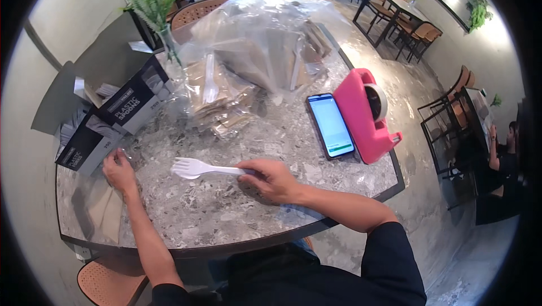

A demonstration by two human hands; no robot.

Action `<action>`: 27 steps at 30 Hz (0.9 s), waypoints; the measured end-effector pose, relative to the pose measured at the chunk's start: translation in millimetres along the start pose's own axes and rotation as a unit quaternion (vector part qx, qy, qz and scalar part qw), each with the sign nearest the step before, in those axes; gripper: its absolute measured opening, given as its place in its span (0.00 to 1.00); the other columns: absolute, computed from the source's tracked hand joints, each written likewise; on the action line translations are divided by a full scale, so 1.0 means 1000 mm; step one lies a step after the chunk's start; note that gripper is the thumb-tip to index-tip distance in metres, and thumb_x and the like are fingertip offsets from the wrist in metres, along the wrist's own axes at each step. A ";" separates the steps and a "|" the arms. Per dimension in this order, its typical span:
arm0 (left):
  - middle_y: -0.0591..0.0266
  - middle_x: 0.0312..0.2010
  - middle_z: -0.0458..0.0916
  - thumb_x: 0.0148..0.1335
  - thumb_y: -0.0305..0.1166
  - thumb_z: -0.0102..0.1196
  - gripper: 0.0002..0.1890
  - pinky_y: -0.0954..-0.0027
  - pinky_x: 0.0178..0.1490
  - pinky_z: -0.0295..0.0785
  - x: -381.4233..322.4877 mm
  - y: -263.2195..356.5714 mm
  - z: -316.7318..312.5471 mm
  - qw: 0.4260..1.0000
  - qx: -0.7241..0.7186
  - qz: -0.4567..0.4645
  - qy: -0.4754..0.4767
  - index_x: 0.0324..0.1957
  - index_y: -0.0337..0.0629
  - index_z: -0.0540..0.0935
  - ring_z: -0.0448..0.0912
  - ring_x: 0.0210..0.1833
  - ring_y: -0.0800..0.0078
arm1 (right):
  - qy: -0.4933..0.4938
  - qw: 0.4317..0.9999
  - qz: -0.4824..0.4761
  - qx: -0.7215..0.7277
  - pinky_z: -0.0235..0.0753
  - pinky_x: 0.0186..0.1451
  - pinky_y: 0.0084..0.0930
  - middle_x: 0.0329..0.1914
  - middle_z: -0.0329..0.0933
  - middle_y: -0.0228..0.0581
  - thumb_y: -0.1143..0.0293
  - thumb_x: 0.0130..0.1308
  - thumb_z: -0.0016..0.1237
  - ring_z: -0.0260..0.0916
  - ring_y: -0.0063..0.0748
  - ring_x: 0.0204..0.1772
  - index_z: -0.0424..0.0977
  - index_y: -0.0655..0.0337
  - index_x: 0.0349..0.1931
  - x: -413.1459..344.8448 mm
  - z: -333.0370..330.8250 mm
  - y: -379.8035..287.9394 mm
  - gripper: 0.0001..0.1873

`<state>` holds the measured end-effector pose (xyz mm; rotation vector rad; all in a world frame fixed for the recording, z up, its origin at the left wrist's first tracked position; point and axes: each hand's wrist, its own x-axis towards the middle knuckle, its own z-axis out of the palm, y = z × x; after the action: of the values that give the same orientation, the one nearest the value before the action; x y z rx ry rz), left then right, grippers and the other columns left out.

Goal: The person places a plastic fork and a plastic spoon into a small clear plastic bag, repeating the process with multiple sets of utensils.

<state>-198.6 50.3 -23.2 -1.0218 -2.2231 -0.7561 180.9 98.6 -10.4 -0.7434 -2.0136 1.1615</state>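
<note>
My right hand (273, 181) grips the handle end of a white plastic fork (190, 168) over the table, its tines pointing left. A rounded white edge shows beneath the fork head, apparently a spoon stacked with it. My left hand (120, 173) is at the lower right corner of the plastic forks box (87, 145), its fingertips by a shiny clear plastic edge. Whether it pinches that film I cannot tell. Brown paper napkins (106, 215) lie below my left wrist. Behind the forks box stands an open plastic spoons box (137, 104).
Wrapped cutlery and napkin packets (220, 98) lie beside a large clear bag (271, 51) of more packets. At right are a lit phone (331, 126) and a pink tape dispenser (360, 115). A plant vase (169, 45) stands behind. Another person (501, 157) sits at far right.
</note>
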 end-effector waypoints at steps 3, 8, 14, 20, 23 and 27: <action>0.56 0.29 0.79 0.61 0.35 0.53 0.11 0.66 0.36 0.69 -0.002 0.014 -0.020 0.986 -0.156 -0.053 -0.031 0.36 0.36 0.80 0.76 0.30 0.63 | -0.020 0.999 0.025 -0.002 0.72 0.36 0.26 0.34 0.76 0.42 0.71 0.60 0.53 0.72 0.33 0.32 0.74 0.60 0.45 0.002 -0.006 -0.009 0.13; 0.62 0.28 0.78 0.62 0.33 0.53 0.09 0.73 0.33 0.68 -0.019 0.065 -0.071 0.947 -0.288 -0.091 -0.110 0.35 0.36 0.79 0.73 0.28 0.74 | -0.010 0.999 0.046 0.028 0.70 0.36 0.16 0.34 0.76 0.35 0.72 0.60 0.54 0.70 0.18 0.32 0.74 0.62 0.47 0.002 -0.003 -0.005 0.14; 0.60 0.29 0.78 0.54 0.23 0.58 0.05 0.73 0.33 0.69 -0.073 0.115 -0.127 0.879 -0.393 0.002 -0.270 0.35 0.37 0.79 0.76 0.29 0.71 | 0.010 0.996 0.081 0.022 0.71 0.39 0.16 0.39 0.77 0.34 0.76 0.63 0.50 0.71 0.17 0.36 0.73 0.64 0.47 0.003 -0.003 0.000 0.12; 0.57 0.32 0.80 0.49 0.28 0.64 0.12 0.68 0.38 0.71 -0.093 0.116 -0.121 0.865 -0.399 -0.033 -0.301 0.37 0.39 0.80 0.79 0.36 0.64 | 0.053 0.991 0.090 0.089 0.67 0.32 0.14 0.31 0.76 0.30 0.74 0.62 0.51 0.66 0.14 0.30 0.74 0.63 0.46 0.003 -0.004 0.008 0.12; 0.53 0.39 0.78 0.50 0.36 0.65 0.19 0.62 0.47 0.70 -0.093 0.112 -0.130 0.895 -0.352 0.039 -0.272 0.41 0.37 0.79 0.76 0.45 0.56 | 0.058 0.983 0.103 0.138 0.68 0.34 0.14 0.33 0.76 0.30 0.75 0.63 0.50 0.68 0.14 0.32 0.73 0.64 0.47 0.003 -0.001 0.010 0.12; 0.44 0.52 0.71 0.54 0.46 0.59 0.28 0.53 0.59 0.60 -0.097 0.091 -0.135 0.922 -0.300 0.061 -0.237 0.52 0.36 0.73 0.67 0.57 0.46 | 0.021 0.989 0.106 0.103 0.74 0.45 0.18 0.42 0.77 0.37 0.76 0.65 0.47 0.73 0.21 0.41 0.69 0.66 0.50 0.000 -0.009 0.013 0.14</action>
<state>-38.4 -39.1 23.9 -1.7833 -2.3277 -1.2896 190.1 108.4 -18.2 -0.8816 -1.7787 1.4393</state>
